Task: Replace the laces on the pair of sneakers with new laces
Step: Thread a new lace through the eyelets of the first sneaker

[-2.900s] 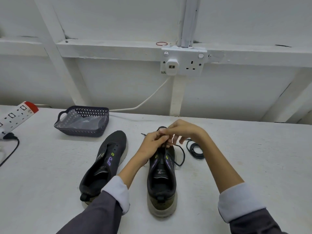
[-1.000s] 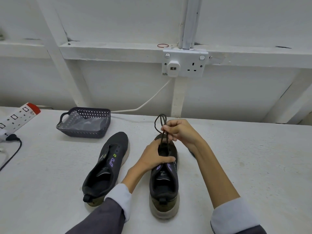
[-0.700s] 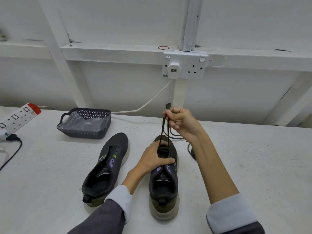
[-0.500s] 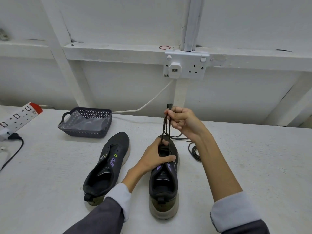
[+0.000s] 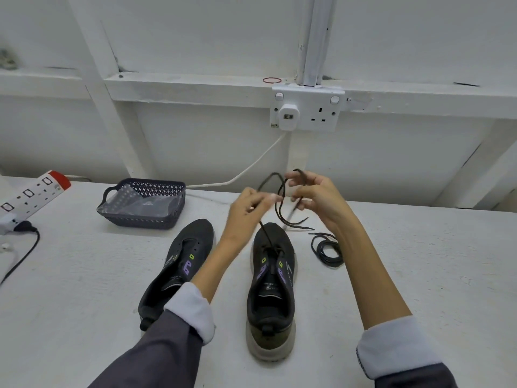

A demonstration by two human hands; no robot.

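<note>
Two black sneakers stand on the white table. The left sneaker (image 5: 179, 264) has bare eyelets. The right sneaker (image 5: 271, 281) has a black lace (image 5: 279, 203) running up from its lowest eyelets. My left hand (image 5: 249, 204) pinches that lace above the toe. My right hand (image 5: 316, 194) holds the lace's loops a little higher, to the right. Both hands are blurred and raised off the shoe. A second black lace (image 5: 327, 249) lies coiled on the table right of the right sneaker.
A dark plastic basket (image 5: 145, 203) with a clear bag in it sits at the back left. A white power strip (image 5: 30, 191) with a black cable lies at the far left. A wall socket (image 5: 306, 110) hangs above the table's rear edge.
My left hand has let go of the right sneaker and risen to pinch the lace. My right hand has shifted right, and the lace now hangs in loose loops between both hands.
</note>
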